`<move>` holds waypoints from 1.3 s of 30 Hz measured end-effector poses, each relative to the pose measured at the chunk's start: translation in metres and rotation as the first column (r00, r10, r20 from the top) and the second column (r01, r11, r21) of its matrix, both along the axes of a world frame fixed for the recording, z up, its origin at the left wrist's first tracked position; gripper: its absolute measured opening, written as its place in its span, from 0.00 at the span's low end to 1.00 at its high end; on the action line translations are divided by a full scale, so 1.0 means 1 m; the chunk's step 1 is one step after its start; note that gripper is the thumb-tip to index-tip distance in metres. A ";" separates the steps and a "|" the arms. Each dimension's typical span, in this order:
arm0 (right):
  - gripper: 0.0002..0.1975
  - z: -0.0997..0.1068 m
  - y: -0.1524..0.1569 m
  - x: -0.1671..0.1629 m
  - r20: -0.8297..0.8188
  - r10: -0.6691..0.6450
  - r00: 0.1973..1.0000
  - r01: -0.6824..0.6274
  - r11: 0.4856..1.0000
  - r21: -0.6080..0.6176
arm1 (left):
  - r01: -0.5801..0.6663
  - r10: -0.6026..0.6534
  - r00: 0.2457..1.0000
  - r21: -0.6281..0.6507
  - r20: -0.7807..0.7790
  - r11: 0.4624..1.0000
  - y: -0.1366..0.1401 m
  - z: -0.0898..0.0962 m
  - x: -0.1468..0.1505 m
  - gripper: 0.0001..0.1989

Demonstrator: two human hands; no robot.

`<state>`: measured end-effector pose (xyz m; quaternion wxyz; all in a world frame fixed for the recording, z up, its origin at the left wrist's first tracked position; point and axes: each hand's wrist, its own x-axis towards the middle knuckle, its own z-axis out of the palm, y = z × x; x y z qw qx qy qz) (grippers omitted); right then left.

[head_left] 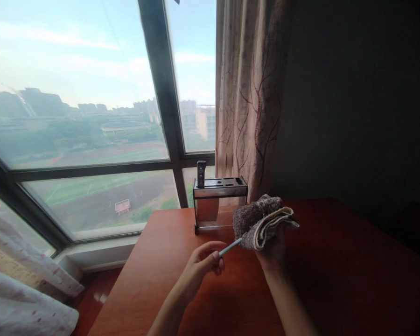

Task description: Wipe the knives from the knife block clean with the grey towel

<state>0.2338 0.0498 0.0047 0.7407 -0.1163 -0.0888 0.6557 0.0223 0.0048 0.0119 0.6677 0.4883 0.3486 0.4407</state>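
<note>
My left hand (206, 260) is closed in a pinch on a thin pale rod (230, 247), perhaps a handle. The rod's far end meets the towel, and whatever lies inside the folds is hidden. A folded grey-brown towel (252, 219) with a pale edge is gripped by my right hand (271, 252), whose fingers are mostly behind the cloth. Both hands are raised over the table. Just behind the towel stands a clear-sided knife block (220, 190) with a slotted top; a black knife handle (201, 173) sticks up from its left end.
The reddish-brown wooden table (154, 280) spreads under my hands, its left edge running toward the window. A large window with dark frames (161, 70) fills the left and back. A patterned curtain (252, 93) hangs behind the knife block, and a white curtain (24, 298) lies lower left.
</note>
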 end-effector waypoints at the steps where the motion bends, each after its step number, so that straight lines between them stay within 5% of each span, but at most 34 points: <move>1: 0.16 0.000 0.002 -0.001 0.021 0.005 1.000 -0.005 1.000 -0.005 | 0.000 0.000 0.998 0.005 -0.058 1.000 0.000 -0.001 0.002 0.19; 6: 0.17 -0.006 0.001 -0.014 0.097 0.086 0.992 -0.084 0.996 -0.025 | 0.101 -0.082 0.957 0.053 -0.279 0.993 -0.002 -0.015 0.013 0.17; 12: 0.15 -0.018 -0.006 -0.021 0.092 0.108 0.990 -0.099 0.991 -0.096 | 0.020 0.069 0.908 0.208 -0.414 0.978 0.001 -0.021 0.016 0.18; 16: 0.10 -0.017 -0.008 -0.028 0.157 0.112 0.981 -0.091 0.987 -0.134 | 0.091 0.086 0.857 0.313 -0.509 0.945 -0.001 -0.013 0.016 0.19; 20: 0.09 -0.013 -0.007 -0.026 0.154 0.146 0.977 -0.122 0.980 -0.157 | 0.158 0.023 0.865 0.317 -0.501 0.935 -0.004 -0.007 0.017 0.20; 25: 0.13 -0.014 -0.006 -0.005 0.206 0.049 0.977 -0.029 0.995 -0.100 | 0.058 0.017 0.925 0.186 -0.381 0.981 -0.004 -0.009 0.013 0.19; 28: 0.18 -0.018 -0.007 0.008 0.226 0.033 0.974 -0.021 0.998 -0.057 | 0.021 0.056 0.937 0.215 -0.345 0.976 -0.001 -0.012 0.009 0.17; 34: 0.18 -0.029 -0.010 0.009 0.210 0.065 0.976 -0.056 0.997 -0.049 | 0.018 0.271 0.780 0.453 -0.564 0.891 -0.001 -0.013 0.010 0.12; 39: 0.16 -0.031 -0.005 -0.003 0.283 0.013 0.959 0.022 0.993 -0.118 | 0.102 0.313 0.706 0.529 -0.635 0.843 -0.007 -0.008 0.014 0.13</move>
